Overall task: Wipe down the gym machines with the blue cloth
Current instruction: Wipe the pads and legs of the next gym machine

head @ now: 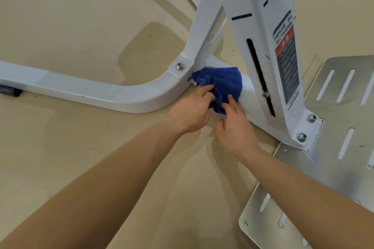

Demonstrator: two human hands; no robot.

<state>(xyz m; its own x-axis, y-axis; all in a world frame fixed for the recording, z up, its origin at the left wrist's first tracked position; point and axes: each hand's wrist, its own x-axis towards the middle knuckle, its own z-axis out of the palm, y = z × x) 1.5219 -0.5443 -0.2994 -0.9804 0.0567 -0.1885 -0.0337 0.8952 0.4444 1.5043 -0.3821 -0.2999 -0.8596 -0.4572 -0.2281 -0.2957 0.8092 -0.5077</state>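
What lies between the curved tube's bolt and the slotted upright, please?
In the head view, the blue cloth lies bunched there on the white frame, with the left hand and right hand on it.

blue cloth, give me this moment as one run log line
step: wiping | blue cloth: bunched on white frame base | left hand: grips cloth | right hand: fingers press cloth
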